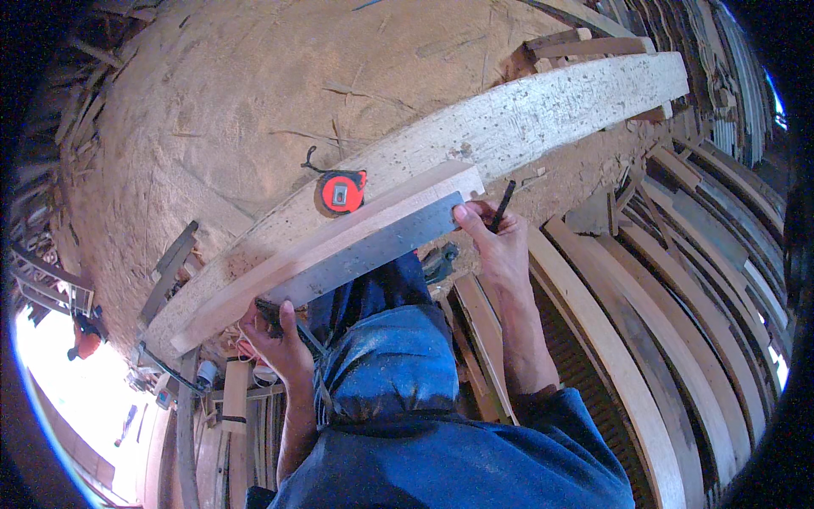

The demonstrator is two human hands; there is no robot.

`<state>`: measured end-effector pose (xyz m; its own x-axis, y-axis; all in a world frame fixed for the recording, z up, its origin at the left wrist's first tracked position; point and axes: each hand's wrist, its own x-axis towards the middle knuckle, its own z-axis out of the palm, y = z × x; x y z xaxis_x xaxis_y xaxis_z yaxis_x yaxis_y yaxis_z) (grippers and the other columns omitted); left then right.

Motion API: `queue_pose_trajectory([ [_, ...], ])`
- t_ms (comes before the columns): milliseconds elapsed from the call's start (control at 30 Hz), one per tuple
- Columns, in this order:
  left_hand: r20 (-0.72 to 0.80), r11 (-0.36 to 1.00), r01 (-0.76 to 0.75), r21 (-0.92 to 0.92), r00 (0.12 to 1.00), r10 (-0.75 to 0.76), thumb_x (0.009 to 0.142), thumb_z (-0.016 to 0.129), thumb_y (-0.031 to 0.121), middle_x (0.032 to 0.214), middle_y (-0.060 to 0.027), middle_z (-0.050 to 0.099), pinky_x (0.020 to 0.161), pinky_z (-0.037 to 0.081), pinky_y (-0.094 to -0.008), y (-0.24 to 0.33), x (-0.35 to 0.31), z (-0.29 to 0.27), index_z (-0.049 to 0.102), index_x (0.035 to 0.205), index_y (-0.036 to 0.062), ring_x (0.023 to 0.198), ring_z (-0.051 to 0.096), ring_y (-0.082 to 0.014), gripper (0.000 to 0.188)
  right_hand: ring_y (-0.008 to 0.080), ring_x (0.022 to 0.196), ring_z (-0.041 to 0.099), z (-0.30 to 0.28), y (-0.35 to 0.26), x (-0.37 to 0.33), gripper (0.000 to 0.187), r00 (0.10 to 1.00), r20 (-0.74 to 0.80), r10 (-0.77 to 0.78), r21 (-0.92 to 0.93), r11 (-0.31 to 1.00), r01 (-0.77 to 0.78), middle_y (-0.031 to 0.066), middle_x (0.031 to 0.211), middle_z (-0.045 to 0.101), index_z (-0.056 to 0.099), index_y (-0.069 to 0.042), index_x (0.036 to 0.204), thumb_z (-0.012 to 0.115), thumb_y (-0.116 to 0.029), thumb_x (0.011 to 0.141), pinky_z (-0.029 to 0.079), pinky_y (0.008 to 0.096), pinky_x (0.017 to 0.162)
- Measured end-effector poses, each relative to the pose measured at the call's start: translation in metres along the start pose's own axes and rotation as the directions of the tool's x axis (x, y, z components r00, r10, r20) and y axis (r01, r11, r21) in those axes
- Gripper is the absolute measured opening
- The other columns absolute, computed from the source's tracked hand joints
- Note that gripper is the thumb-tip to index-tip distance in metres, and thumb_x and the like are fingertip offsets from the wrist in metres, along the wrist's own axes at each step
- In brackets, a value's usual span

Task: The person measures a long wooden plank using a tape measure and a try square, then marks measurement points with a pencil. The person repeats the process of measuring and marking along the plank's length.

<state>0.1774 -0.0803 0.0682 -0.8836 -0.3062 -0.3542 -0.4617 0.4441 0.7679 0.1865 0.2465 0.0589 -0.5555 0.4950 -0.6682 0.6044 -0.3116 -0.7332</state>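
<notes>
Grey metal straightedge point(373, 248) lies along the near side of a wooden piece point(339, 233), spanning between the two hands. The left hand point(278, 335) closes its thumb and curled fingers round the dark lower-left end. The right hand point(490, 227) pinches the opposite end, its thumb on the metal, with a black marking stick point(503, 206) between its fingers. A red tape measure point(342, 193) sits just beyond the wooden piece. At lower left, a small pale cylinder point(206, 373) may be a container; its contents cannot be told.

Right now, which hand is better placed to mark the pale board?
Likely the right hand: it holds a black pen-like stick, though its thumb touches the metal strip. The left hand is holding the strip's other end.
</notes>
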Motion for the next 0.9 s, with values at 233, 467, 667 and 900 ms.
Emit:
queue_pose_trajectory([
  [233,-0.017,0.998,-0.047,0.051,0.999,0.048,0.095,0.074,0.026,0.133,-0.0183,0.052,0.108,0.041,-0.0427,0.001,0.000,0.001,0.040,0.136,-0.0015,0.121,0.053,-0.0294,0.060,0.0101,0.079,0.066,-0.002,0.000,0.000,0.022,1.000,0.025,0.000,0.027,1.000,-0.001,0.0038,0.087,0.075,0.076,0.001,0.098,0.081,-0.019,0.089,0.051,0.0275,0.074],
  [467,0.011,0.999,-0.028,-0.022,1.000,0.028,0.095,0.075,0.027,0.133,-0.0193,0.053,0.107,0.041,-0.0416,-0.004,0.001,-0.001,0.040,0.136,-0.0014,0.120,0.053,-0.0285,0.061,0.0103,0.080,0.067,-0.001,0.007,0.002,0.021,0.999,0.031,-0.042,0.040,0.998,0.041,0.0042,0.090,0.075,0.076,0.001,0.098,0.081,-0.018,0.089,0.052,0.0275,0.076],
  [667,-0.007,1.000,-0.010,-0.005,1.000,0.010,0.095,0.075,0.026,0.130,-0.0194,0.054,0.106,0.042,-0.0399,-0.001,0.000,0.001,0.040,0.135,-0.0002,0.119,0.053,-0.0270,0.059,0.0092,0.078,0.065,0.002,-0.002,-0.001,0.021,1.000,-0.001,0.020,0.030,0.999,-0.020,0.0014,0.085,0.073,0.076,0.000,0.096,0.080,-0.019,0.090,0.051,0.0266,0.075],
  [900,-0.019,1.000,-0.011,0.023,1.000,0.012,0.095,0.075,0.027,0.132,-0.0184,0.052,0.107,0.041,-0.0406,-0.005,0.000,0.003,0.040,0.134,0.0001,0.120,0.052,-0.0265,0.059,0.0108,0.071,0.057,-0.032,-0.020,0.010,0.050,0.973,-0.147,-0.180,0.069,0.979,0.192,0.0016,0.079,0.067,0.072,-0.002,0.091,0.049,-0.044,0.106,0.046,0.0275,0.068],
])
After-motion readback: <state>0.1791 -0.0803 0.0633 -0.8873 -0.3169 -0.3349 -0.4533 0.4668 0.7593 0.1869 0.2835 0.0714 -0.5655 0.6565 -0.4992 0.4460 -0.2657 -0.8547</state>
